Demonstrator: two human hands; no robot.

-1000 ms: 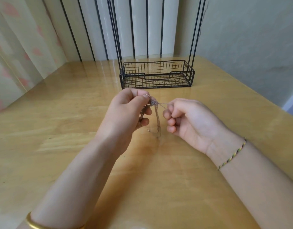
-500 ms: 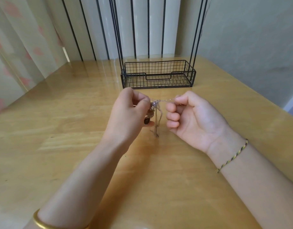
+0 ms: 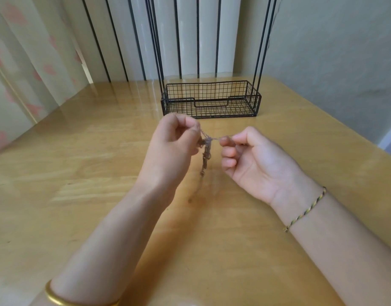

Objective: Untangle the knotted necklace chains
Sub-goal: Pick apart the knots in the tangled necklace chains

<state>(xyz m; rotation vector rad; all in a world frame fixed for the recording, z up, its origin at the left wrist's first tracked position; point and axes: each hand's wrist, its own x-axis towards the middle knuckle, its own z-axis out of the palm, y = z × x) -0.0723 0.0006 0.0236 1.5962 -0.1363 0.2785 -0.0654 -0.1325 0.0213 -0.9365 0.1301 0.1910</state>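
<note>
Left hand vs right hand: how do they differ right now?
The left hand shows its back; the right hand shows its palm. The left hand pinches the chains just above the knot; the right hand pinches a strand stretched sideways from it. Both hold the chains above the table.

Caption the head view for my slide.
Left hand and right hand pinch the knotted necklace chains above the wooden table, wire basket behind.

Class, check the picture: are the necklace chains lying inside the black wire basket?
No: the necklace chains hang pinched between the left hand and right hand, nearer the camera than the wire basket.
</note>
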